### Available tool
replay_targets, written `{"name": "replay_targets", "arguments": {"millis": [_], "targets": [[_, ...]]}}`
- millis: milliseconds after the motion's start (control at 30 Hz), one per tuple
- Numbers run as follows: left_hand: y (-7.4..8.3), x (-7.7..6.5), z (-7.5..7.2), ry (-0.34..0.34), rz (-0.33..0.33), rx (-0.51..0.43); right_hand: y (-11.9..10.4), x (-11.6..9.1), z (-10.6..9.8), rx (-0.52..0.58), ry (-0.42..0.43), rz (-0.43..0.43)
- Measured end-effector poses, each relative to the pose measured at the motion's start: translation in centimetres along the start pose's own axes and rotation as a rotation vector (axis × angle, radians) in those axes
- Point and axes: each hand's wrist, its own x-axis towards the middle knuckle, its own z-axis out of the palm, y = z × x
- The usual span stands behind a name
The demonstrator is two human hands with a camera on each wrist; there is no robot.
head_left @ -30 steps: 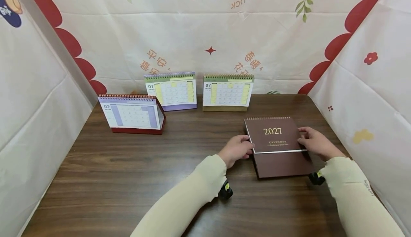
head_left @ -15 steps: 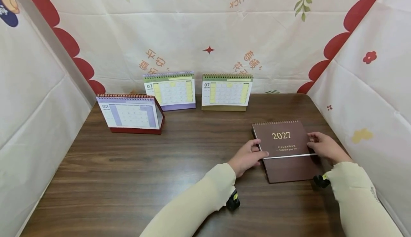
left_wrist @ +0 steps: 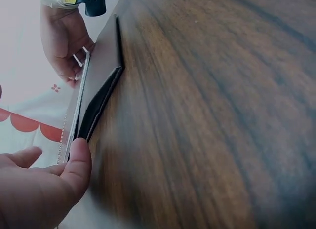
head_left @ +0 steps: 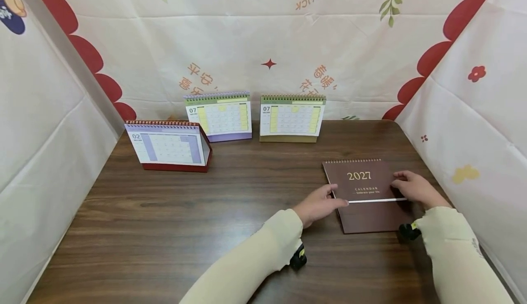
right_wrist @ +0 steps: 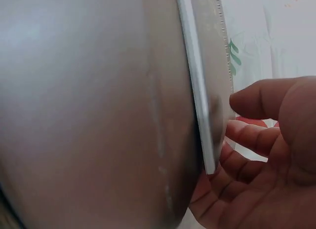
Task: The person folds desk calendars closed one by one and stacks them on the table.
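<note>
A brown desk calendar (head_left: pixel 362 183) with gold "2027" lettering lies low at the table's right, spiral binding at the far side. Its cover and page block rest above a brown base flap (head_left: pixel 370 217), and a dark gap shows between them in the left wrist view. My left hand (head_left: pixel 320 205) holds the calendar's left edge, thumb (left_wrist: pixel 79 155) against the page block's corner and index finger lifted off. At the right edge, my right hand (head_left: pixel 417 189) grips with the thumb (right_wrist: pixel 252 98) over the cover side and fingers around the edge, partly hidden.
Three more desk calendars stand upright: a red-based one (head_left: pixel 170 146) at the left, a purple-based one (head_left: pixel 222 116) behind it, and a gold-based one (head_left: pixel 291 119) at back centre. Printed cloth (head_left: pixel 230 43) encloses the brown wooden table (head_left: pixel 164 231).
Both hands have shifted the brown calendar right and towards me. Its spiral end has sunk lower in the last half second, and the left thumb has slid further over its edge.
</note>
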Motion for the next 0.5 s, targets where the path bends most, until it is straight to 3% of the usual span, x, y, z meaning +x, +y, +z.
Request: {"name": "replay_targets", "arguments": {"millis": [133,267,367,500], "targets": [[-0.4,0.2,-0.3,0.027,-0.004,-0.07,0.1,0.3,0.1,0.025,-0.015,0.026],[-1.1,0.6,-0.5,0.125,0.049,-0.117,0.2,0.3,0.2,0.031,-0.023,0.041],[-1.5,0.9,-1.3,0.214,0.106,-0.072,0.2,0.4,0.2,0.034,-0.034,0.051],[-1.3,1.0,-3.6,0.276,0.135,0.071,0.1,0.7,0.0,0.008,-0.045,0.062]]}}
